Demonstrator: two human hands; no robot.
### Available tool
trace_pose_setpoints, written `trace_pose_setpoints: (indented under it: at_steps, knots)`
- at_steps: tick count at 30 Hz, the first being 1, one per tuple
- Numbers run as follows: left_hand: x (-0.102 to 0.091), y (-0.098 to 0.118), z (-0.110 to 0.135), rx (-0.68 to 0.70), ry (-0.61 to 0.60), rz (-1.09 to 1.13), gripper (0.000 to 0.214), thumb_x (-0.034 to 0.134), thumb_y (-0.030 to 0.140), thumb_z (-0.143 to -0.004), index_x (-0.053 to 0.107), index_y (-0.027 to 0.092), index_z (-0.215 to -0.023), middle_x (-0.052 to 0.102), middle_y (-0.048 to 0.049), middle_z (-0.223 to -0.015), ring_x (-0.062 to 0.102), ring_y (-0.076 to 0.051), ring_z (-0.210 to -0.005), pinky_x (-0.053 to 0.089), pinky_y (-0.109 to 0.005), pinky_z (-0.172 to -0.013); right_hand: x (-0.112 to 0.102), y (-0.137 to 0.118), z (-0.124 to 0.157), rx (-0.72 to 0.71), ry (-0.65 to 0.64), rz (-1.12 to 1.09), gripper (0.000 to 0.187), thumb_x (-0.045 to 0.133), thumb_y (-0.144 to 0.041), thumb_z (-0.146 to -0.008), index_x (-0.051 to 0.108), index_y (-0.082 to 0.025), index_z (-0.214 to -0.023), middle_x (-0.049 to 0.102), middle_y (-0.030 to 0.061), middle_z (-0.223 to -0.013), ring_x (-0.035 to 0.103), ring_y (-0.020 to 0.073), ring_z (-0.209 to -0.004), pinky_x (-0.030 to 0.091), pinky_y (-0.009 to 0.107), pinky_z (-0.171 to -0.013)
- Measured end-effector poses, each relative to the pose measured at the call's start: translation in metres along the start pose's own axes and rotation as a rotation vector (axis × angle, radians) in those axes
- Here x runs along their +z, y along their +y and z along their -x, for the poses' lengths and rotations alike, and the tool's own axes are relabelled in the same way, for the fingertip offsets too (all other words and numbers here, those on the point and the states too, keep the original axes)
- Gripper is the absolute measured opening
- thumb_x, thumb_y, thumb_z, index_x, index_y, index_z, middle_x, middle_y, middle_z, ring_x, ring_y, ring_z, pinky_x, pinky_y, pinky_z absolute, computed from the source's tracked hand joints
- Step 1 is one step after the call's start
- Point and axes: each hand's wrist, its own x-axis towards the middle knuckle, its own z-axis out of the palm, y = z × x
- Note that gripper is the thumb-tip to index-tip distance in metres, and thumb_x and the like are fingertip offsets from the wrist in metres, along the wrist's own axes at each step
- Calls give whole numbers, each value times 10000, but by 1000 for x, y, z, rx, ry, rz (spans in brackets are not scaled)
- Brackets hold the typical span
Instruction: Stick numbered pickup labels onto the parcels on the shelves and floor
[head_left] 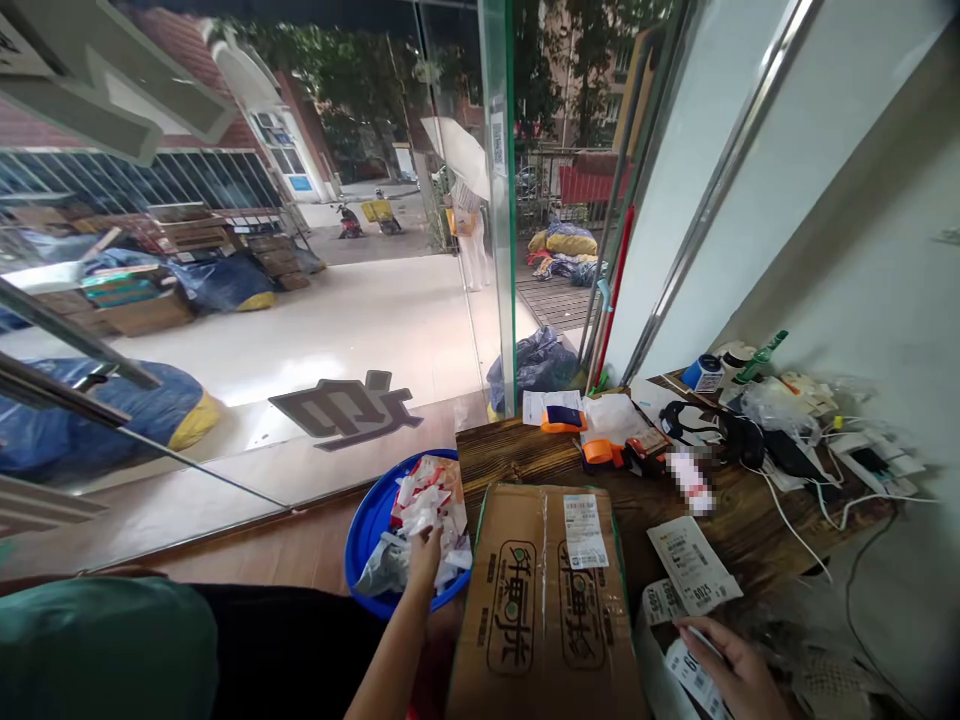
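Note:
My left hand (426,545) reaches into a blue round bin (354,548), its fingers drawn together at crumpled white paper and plastic scraps (427,505). Whatever lies between those fingers is hidden. At the lower right, my right hand (731,665) is closed around a slim white pen-like thing (706,640). Below its fingers runs a strip of white printed labels (694,680), some with large numbers. Between my hands lies a taped cardboard box (544,600) with a white shipping label (585,530) near its far edge.
On the dark wooden table (499,450) are a larger printed label sheet (694,565), orange tape (600,453), cables, bottles and small items. A glass door (495,200) stands ahead. Outside are parcels (150,305), blue sacks and a person (470,230) under an umbrella.

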Motion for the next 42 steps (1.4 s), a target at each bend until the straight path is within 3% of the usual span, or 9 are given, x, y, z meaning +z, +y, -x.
trace_pose_setpoints:
  at_steps: [4,8,11,19,21,23,25,29,42]
  knots:
    - [42,5,119,373,-235,283,560,577,550,-780,511,214,-1222,548,-113,-1314,516,-285,-1226,415,-410,-1045,6,-42,6,-167,61,-122,450,634,-598,-710,738,-207,-907,733,120,-1007,637,333,-1012,510,406,-897]
    - [103,4,240,341,-774,503,745,705,573,-674,477,249,-1305,510,-151,-1380,484,-329,-1271,403,-452,-1068,9,-77,8,-269,105,-251,444,565,-577,-798,688,-196,-988,708,110,-1031,627,298,-970,519,401,-850]
    - [141,15,289,223,-997,496,643,725,487,-703,539,238,-1266,578,-148,-1313,519,-319,-1240,421,-450,-1049,0,-84,3,-364,119,-254,459,513,-554,-852,600,-233,-1169,653,92,-1161,610,265,-988,498,411,-900]
    - [200,53,329,194,-779,361,415,732,496,-672,710,214,-977,717,-83,-946,656,-268,-925,537,-364,-851,-64,-40,-33,-484,-103,-223,534,397,-504,-928,315,-268,-1400,626,31,-813,614,211,-759,514,353,-724]
    - [217,53,331,176,-607,314,402,741,530,-639,705,186,-844,702,-71,-813,654,-248,-805,556,-336,-743,-84,-17,-68,-480,-131,-187,493,338,-466,-950,321,-247,-1391,635,47,-928,616,201,-828,508,348,-781]
    - [231,51,330,126,-388,323,466,748,577,-596,678,179,-827,679,-53,-762,646,-239,-753,559,-318,-666,-106,10,-119,-393,55,-34,439,345,-431,-936,412,-206,-1308,631,72,-1000,603,211,-907,491,357,-841]
    - [242,48,330,64,-213,380,577,767,595,-553,643,194,-948,668,-34,-772,646,-234,-749,561,-311,-635,-127,40,-176,-276,258,156,451,445,-399,-860,452,-139,-1228,618,131,-1027,579,269,-949,464,419,-887]
    - [258,47,339,-39,-8,462,744,804,582,-496,561,242,-1112,640,2,-781,637,-217,-756,567,-304,-618,-160,92,-259,-253,323,281,503,563,-324,-746,453,-69,-1165,546,237,-1133,466,384,-1121,336,533,-1001]
    - [282,32,374,-92,116,409,719,797,577,-526,574,255,-1129,654,-16,-811,634,-225,-774,580,-347,-687,-163,148,-318,-432,338,483,712,486,-575,-848,352,-19,-1271,483,251,-1183,422,350,-1095,321,489,-998]
